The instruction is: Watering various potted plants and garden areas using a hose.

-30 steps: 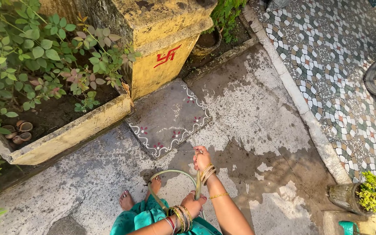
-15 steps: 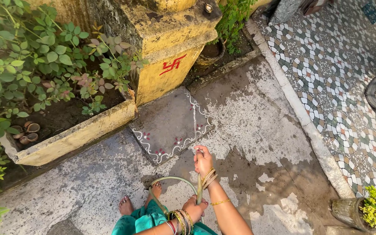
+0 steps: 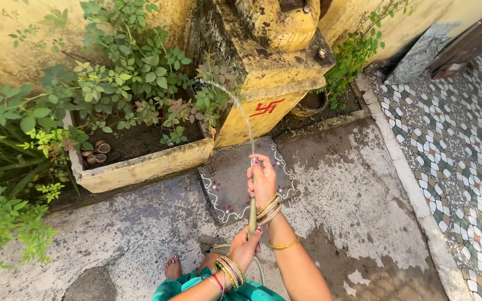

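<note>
Hose, pale green flexible rubber (image 3: 252,214): it rises from a loop near the bare feet (image 3: 173,266) and runs up between both hands, its outlet at the upper hand.

Surroundings, largest first. Grey, partly wet concrete paving (image 3: 352,184) carries the work area. A yellow-painted masonry pedestal with a red painted symbol (image 3: 277,72) stands at its far edge. Left of the pedestal sits a yellow-edged rectangular planter bed (image 3: 140,164) filled with green leafy shrubs (image 3: 124,78). A grey stone slab with a white painted border (image 3: 232,181) lies at the pedestal foot, below the hands.

Hand state. The right hand (image 3: 262,181) is closed around the hose at its outlet, fingers pressed at the tip. The left hand (image 3: 245,248) is closed around the hose lower down, just above the loop. The two hands are apart along the hose, both clamped on it.

Water. A thin arched water jet (image 3: 241,108) leaves the outlet and lands among the shrubs close to the pedestal.

Procedure, as judged from this position:
1. Keep the lower hand steady, so the loop does not kink.
2. Steer with the upper hand only; small wrist changes shift the landing point.
3. Hold constant fingertip pressure to keep the arc narrow.
4. Aim at soil, not foliage or the pedestal face.
</note>
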